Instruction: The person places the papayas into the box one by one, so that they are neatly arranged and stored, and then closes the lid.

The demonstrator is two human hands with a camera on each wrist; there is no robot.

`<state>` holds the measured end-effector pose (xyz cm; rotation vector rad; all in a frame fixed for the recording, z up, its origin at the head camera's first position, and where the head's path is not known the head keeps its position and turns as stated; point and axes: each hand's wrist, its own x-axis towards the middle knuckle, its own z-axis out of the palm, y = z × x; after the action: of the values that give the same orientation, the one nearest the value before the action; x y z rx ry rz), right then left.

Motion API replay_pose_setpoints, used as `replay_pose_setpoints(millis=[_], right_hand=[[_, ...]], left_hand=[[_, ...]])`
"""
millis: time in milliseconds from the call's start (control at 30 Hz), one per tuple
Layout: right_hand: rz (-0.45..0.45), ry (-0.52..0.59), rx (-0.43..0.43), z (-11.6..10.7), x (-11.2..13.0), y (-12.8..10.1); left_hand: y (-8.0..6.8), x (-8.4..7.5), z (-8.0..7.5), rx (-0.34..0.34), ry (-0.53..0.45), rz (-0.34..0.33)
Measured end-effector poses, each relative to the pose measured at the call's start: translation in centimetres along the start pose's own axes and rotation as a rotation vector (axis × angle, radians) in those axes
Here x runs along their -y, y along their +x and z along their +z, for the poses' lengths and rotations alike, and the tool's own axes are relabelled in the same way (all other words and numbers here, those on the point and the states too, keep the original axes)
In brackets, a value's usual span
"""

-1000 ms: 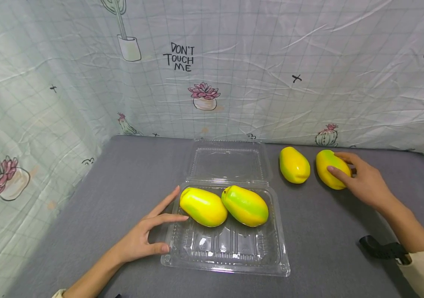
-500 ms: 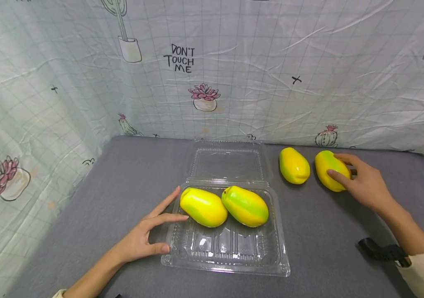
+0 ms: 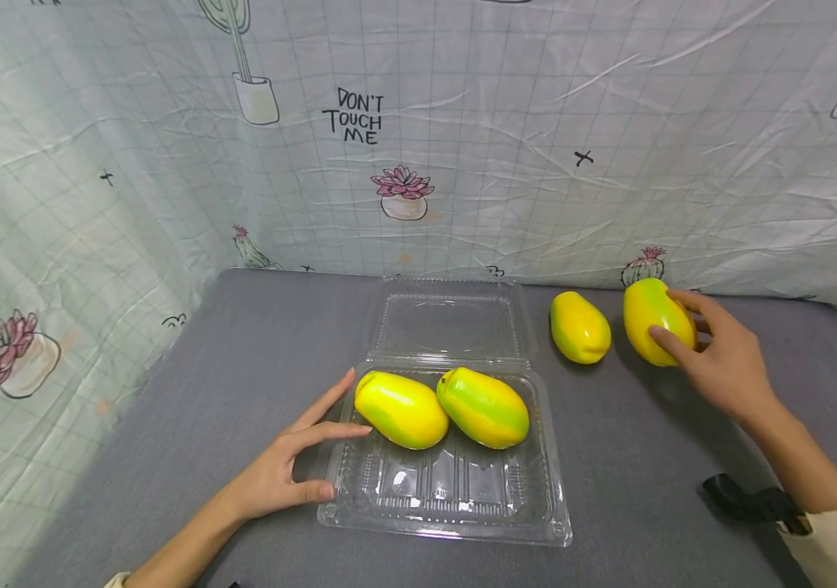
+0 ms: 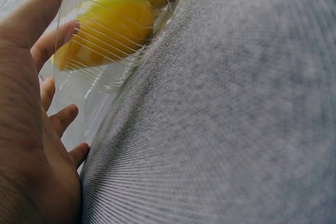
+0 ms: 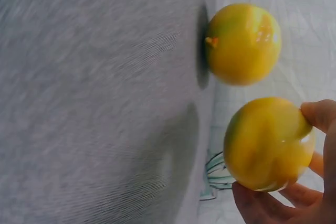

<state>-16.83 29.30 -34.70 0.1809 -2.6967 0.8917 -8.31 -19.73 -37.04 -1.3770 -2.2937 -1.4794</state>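
Observation:
My right hand [image 3: 728, 359] grips a yellow-green papaya [image 3: 652, 320] between thumb and fingers. In the right wrist view this papaya [image 5: 268, 145] is clear of the table, its shadow falling on the cloth. Another papaya [image 3: 581, 328] rests on the table just left of it. A clear plastic clamshell box [image 3: 447, 510] lies with its lid folded back, with two papayas side by side in its far half, a left one [image 3: 401, 410] and a right one [image 3: 484, 408]. My left hand [image 3: 282, 465] spreads its fingers along the box's left rim, thumb near the front corner.
The clear lid [image 3: 451, 322] lies flat behind the box. Grey cloth [image 3: 242, 343] covers the table. A printed curtain [image 3: 491, 163] hangs along the back and left edges. A black strap [image 3: 749, 500] sits at the right wrist.
My right hand has raised its papaya off the table, after a slight shift toward me. The left hand, the box and the other papayas have stayed in place.

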Motion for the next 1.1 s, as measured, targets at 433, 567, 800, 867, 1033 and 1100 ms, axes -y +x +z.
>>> replay_pose_setpoints(millis=[433, 567, 800, 867, 1033, 1100], right_hand=[[-0.103, 0.11, -0.098, -0.4, 3.3, -0.9], [-0.137, 0.147, -0.099, -0.4, 4.5, -1.1], [-0.178, 0.193, -0.09, -0.3, 6.5, -1.6], [-0.198, 0.215, -0.083, -0.3, 7.2, -1.7], [-0.274, 0.24, -0.074, 0.0, 8.7, -2.2], [-0.307, 0.234, -0.076, 0.2, 9.1, -2.4]], left_hand=[[-0.3, 0.2, -0.1, 0.002, 0.003, 0.002], [-0.5, 0.6, 0.0, -0.002, 0.009, 0.007], [-1.0, 1.3, 0.1, -0.002, -0.002, 0.005], [-1.1, 1.4, 0.1, -0.002, -0.001, 0.006], [-1.1, 1.4, 0.1, -0.001, -0.003, 0.004], [-1.0, 1.2, 0.1, -0.001, -0.004, 0.004]])
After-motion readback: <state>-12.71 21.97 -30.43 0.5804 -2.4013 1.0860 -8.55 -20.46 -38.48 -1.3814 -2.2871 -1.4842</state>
